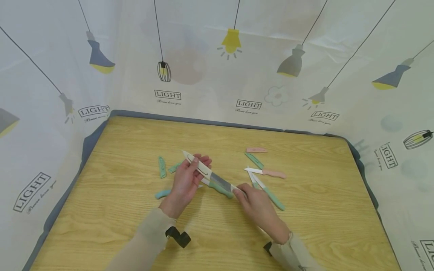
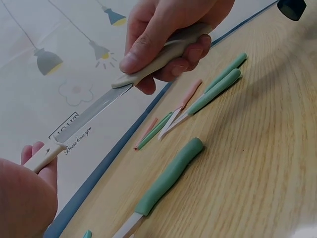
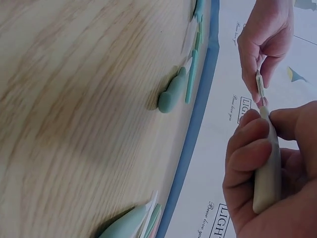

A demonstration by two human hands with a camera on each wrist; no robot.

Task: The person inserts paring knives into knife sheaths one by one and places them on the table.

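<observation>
Wood-grained surface [image 1: 84,226], lamp-print backdrop [image 1: 203,101]: a knife partly in its sheath

A cream-handled knife [image 1: 221,183] is held above the middle of the surface, over a green-handled knife [image 2: 171,173] lying there. The right grip [image 1: 255,203] is closed round its handle [image 3: 267,183]; the left grip [image 1: 188,175], palm turned up, pinches the white sheath [image 1: 203,169] with the thumb on top. The sheath covers the front of the blade; bare metal shows between it and the handle.

The step in hand looks to be working sheath and blade along one another; whether it is going on or coming off, I cannot tell. Either way, the next move seems to call for a straight slide, fingers clear of the edge.

Seen from the head, the sheathed end points away from the person and leftward, the handle back to the right; one slanting axis runs through both.
</observation>
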